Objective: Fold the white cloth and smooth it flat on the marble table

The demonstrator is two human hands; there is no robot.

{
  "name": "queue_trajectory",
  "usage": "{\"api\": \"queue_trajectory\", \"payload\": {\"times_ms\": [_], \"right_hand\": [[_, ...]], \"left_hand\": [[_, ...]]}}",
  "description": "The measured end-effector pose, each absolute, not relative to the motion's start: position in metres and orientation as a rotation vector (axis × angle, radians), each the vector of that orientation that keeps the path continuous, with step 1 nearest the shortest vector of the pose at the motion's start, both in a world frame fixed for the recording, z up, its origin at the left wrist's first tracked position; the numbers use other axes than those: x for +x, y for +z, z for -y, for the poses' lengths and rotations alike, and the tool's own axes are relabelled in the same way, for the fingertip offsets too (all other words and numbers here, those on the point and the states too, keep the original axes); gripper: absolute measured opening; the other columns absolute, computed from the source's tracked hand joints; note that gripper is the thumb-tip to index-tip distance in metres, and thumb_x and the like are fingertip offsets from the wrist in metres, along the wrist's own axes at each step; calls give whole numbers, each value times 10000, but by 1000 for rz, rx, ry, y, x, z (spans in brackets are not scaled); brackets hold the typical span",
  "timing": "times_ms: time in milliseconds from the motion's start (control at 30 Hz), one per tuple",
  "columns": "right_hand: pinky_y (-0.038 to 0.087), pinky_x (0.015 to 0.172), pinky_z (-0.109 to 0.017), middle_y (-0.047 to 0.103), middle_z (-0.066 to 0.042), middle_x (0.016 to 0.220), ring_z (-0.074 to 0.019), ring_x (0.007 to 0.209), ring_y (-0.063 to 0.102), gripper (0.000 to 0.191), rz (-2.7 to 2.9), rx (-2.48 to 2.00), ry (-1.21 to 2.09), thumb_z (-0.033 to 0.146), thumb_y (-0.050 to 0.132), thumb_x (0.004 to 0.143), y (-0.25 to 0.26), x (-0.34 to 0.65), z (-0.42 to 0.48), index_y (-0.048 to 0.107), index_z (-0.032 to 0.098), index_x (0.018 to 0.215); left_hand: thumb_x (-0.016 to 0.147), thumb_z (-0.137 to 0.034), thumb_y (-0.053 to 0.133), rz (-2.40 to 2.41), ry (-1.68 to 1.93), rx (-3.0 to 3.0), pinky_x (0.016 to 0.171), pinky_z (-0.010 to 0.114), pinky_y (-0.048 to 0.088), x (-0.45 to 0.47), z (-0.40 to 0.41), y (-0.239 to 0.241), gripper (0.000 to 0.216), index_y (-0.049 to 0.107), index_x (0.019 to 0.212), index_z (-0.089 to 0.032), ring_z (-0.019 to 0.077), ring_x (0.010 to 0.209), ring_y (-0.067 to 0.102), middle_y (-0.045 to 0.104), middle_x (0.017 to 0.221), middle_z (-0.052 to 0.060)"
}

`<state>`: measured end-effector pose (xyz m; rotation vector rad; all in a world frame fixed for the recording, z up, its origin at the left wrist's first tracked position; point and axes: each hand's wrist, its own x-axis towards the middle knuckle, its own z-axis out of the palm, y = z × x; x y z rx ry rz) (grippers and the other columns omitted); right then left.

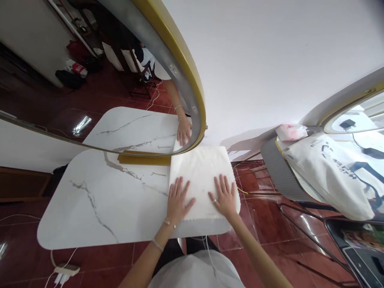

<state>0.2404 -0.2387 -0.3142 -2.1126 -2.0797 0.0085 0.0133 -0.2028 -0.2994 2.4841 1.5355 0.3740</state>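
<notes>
A white cloth (201,168) with a scalloped edge lies flat over the right end of a marble-patterned table (120,212). My left hand (178,200) rests palm down on its left part, fingers spread. On the right part of the cloth lies my right hand (223,196), also flat with fingers apart and a ring on one finger. Neither hand grips anything. The cloth's far left corner runs close by the mirror's lower rim.
A gold-framed mirror (196,80) leans over the table's back edge. To the right, a second table (273,172) carries a tissue pack (291,132) and a white printed bag (324,172). A power strip (67,269) with plugs and cables lies on the red tiled floor (99,264).
</notes>
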Motion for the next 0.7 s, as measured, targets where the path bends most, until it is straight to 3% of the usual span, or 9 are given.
{"api": "queue_trajectory", "payload": {"times_ms": [267, 400, 533, 700], "right_hand": [[114, 1144, -561, 163, -116, 1583, -287, 1461, 106, 646, 2104, -2185, 97, 508, 312, 964, -309, 265, 136, 219, 181, 1512], [123, 1137, -567, 79, -97, 1600, -315, 1462, 83, 633, 2144, -2132, 43, 566, 347, 945, -307, 255, 178, 241, 288, 1504], [138, 1127, -577, -37, -95, 1603, -358, 1458, 57, 657, 2148, -2052, 9, 577, 396, 923, -307, 226, 251, 235, 314, 1503], [151, 1110, -602, -1, -119, 1601, -389, 1447, 98, 699, 2115, -2023, 42, 561, 461, 896, -309, 188, 310, 225, 314, 1506]], "left_hand": [[905, -519, 479, -1589, 485, 2490, 1178, 502, 171, 44, 111, -311, 647, 359, 1459, -208, 301, 1460, 159, 193, 1580, 114], [910, -509, 480, -1564, 484, 2520, 1171, 501, 197, 34, 139, -308, 651, 326, 1472, -219, 290, 1463, 147, 189, 1583, 102], [920, -477, 480, -1574, 436, 2528, 1170, 499, 208, 7, 199, -300, 641, 304, 1482, -223, 285, 1464, 149, 194, 1583, 99], [910, -474, 504, -1614, 369, 2521, 1147, 519, 261, -29, 258, -299, 648, 319, 1476, -219, 308, 1450, 199, 224, 1573, 119]]}}
